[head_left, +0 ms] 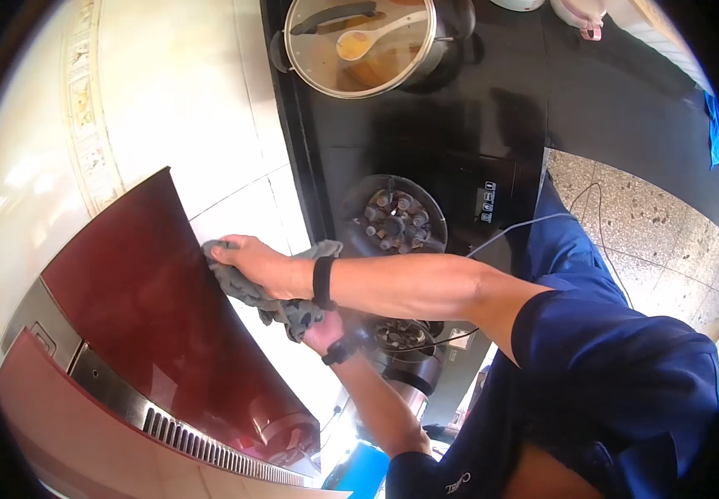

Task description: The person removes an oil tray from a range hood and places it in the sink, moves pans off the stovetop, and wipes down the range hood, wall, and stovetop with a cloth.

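A crumpled grey patterned cloth (pixel 247 289) lies against the lower edge of a dark red glossy range hood panel (pixel 152 283). My right hand (pixel 253 262) is closed on the cloth at the panel's edge, thumb on top; a black band is round that wrist. Lower in the view, my left hand (pixel 323 334) is at the cloth's other end, its fingers curled and partly hidden by it. That wrist wears a dark watch or band. Both hands are above the back of the black stove.
A lidded pot (pixel 359 50) with a white ladle on top stands on the black stove top (pixel 459 125). Near my right forearm is a burner (pixel 394 218); another burner (pixel 405 333) lies below it. A thin cable crosses the stove. White tiles (pixel 235 208) form the wall.
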A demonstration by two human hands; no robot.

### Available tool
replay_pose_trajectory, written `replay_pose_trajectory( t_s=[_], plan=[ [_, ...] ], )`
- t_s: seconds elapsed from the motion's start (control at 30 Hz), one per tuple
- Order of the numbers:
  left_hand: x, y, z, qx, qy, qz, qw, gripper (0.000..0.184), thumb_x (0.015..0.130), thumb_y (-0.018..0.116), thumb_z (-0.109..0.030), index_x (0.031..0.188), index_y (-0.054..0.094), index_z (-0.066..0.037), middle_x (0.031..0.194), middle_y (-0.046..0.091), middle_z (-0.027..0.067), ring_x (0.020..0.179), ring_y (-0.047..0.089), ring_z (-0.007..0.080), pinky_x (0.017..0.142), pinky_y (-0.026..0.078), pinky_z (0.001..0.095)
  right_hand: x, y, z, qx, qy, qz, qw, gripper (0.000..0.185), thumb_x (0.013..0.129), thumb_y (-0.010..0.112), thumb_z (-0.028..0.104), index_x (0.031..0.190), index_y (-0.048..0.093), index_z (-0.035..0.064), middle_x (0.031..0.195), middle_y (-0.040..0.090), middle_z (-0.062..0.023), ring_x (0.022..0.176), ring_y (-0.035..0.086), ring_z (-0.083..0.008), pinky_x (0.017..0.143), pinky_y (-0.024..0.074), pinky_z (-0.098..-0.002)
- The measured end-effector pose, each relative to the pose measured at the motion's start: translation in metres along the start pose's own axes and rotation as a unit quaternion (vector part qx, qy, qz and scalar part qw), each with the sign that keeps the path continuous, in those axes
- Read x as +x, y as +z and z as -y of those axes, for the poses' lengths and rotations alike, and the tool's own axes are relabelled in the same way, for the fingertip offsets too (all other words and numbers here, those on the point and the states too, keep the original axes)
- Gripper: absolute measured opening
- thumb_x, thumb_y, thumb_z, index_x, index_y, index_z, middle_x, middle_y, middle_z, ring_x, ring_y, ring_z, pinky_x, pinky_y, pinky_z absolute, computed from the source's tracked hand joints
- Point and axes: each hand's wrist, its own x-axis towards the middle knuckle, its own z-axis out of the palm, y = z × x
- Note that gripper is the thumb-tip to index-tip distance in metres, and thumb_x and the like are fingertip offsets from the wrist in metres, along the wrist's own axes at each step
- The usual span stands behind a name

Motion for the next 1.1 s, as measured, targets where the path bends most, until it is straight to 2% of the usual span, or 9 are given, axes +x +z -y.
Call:
replay_pose_trajectory(
  t_s=[0.17, 0.33, 0.4, 0.43, 0.47, 0.53, 0.8, 1.0, 1.1],
  plan=[
    [-0.011, 0.004, -0.009, 0.039, 0.026, 0.023, 0.999, 0.043, 0.094, 0.063, -0.028, 0.128, 0.059, -0.002, 0.134, 0.060, 0.0108, 0.123, 0.054, 0.0266, 0.104, 0.043, 0.0447, 0.005, -0.001, 0.011, 0.042, 0.014, 0.036, 0.998, 0.022, 0.102, 0.053, 0.025, 0.105, 0.059, 0.0047, 0.081, 0.060, -0.0041, 0.064, 0.057, -0.0146, 0.051, 0.0478, -0.0310],
    [0.001, -0.017, -0.016, 0.027, 0.037, -0.049, 0.998, 0.045, 0.089, 0.067, -0.025, 0.126, 0.059, -0.001, 0.130, 0.062, 0.0103, 0.116, 0.058, 0.0252, 0.099, 0.046, 0.0409, -0.004, 0.007, -0.017, 0.088, 0.014, 0.002, 0.996, 0.023, 0.103, 0.051, 0.026, 0.108, 0.060, 0.0048, 0.087, 0.062, -0.0040, 0.071, 0.059, -0.0143, 0.060, 0.0503, -0.0301],
    [0.009, -0.070, -0.016, 0.192, 0.071, -0.030, 0.978, 0.043, 0.088, 0.068, -0.025, 0.125, 0.059, -0.002, 0.125, 0.064, 0.0104, 0.110, 0.061, 0.0243, 0.097, 0.048, 0.0382, -0.008, 0.001, -0.042, 0.004, 0.008, -0.012, 1.000, 0.027, 0.103, 0.052, 0.026, 0.115, 0.061, 0.0029, 0.095, 0.064, -0.0043, 0.081, 0.059, -0.0133, 0.073, 0.0505, -0.0285],
    [-0.002, -0.084, -0.003, 0.394, 0.227, 0.037, 0.890, 0.041, 0.091, 0.066, -0.025, 0.124, 0.060, -0.003, 0.123, 0.066, 0.0108, 0.107, 0.063, 0.0239, 0.097, 0.049, 0.0374, -0.012, 0.001, -0.052, -0.030, 0.017, -0.025, 0.999, 0.031, 0.103, 0.053, 0.026, 0.120, 0.060, 0.0012, 0.102, 0.065, -0.0040, 0.089, 0.058, -0.0119, 0.082, 0.0484, -0.0271],
    [-0.003, -0.093, -0.006, 0.391, 0.227, 0.037, 0.891, 0.041, 0.091, 0.066, -0.025, 0.124, 0.060, -0.003, 0.123, 0.066, 0.0108, 0.107, 0.063, 0.0239, 0.097, 0.049, 0.0374, -0.011, -0.005, -0.055, -0.032, 0.017, -0.025, 0.999, 0.031, 0.103, 0.053, 0.026, 0.120, 0.060, 0.0012, 0.102, 0.065, -0.0040, 0.089, 0.058, -0.0119, 0.082, 0.0484, -0.0271],
    [-0.013, -0.088, -0.015, -0.036, -0.022, 0.019, 0.999, 0.039, 0.094, 0.063, -0.026, 0.125, 0.060, -0.002, 0.126, 0.065, 0.0109, 0.112, 0.061, 0.0246, 0.100, 0.047, 0.0395, -0.012, -0.013, -0.057, -0.045, 0.064, 0.033, 0.996, 0.032, 0.103, 0.053, 0.025, 0.121, 0.061, 0.0000, 0.103, 0.065, -0.0045, 0.088, 0.058, -0.0120, 0.081, 0.0491, -0.0277],
    [-0.010, -0.072, -0.022, 0.012, 0.020, -0.043, 0.999, 0.046, 0.092, 0.063, -0.032, 0.126, 0.059, -0.001, 0.134, 0.060, 0.0123, 0.125, 0.054, 0.0273, 0.108, 0.041, 0.0434, -0.019, -0.004, -0.071, 0.101, 0.043, 0.025, 0.994, 0.024, 0.104, 0.050, 0.024, 0.109, 0.061, 0.0040, 0.089, 0.066, -0.0038, 0.072, 0.061, -0.0145, 0.062, 0.0519, -0.0296],
    [-0.034, -0.089, -0.020, -0.012, 0.013, -0.023, 1.000, 0.046, 0.098, 0.056, -0.031, 0.135, 0.055, -0.004, 0.139, 0.057, 0.0123, 0.128, 0.051, 0.0285, 0.110, 0.038, 0.0459, -0.013, -0.008, -0.083, -0.035, 0.028, -0.003, 0.999, 0.023, 0.103, 0.049, 0.020, 0.101, 0.063, 0.0028, 0.083, 0.064, -0.0070, 0.064, 0.060, -0.0164, 0.057, 0.0504, -0.0301],
    [-0.043, -0.066, -0.036, 0.025, 0.043, 0.098, 0.994, 0.043, 0.100, 0.054, -0.025, 0.137, 0.053, -0.003, 0.138, 0.058, 0.0132, 0.124, 0.056, 0.0291, 0.106, 0.045, 0.0450, -0.010, 0.002, -0.065, 0.057, 0.009, -0.016, 0.998, 0.020, 0.104, 0.047, 0.022, 0.095, 0.058, 0.0074, 0.070, 0.059, -0.0057, 0.052, 0.055, -0.0180, 0.043, 0.0450, -0.0338]
  ],
)
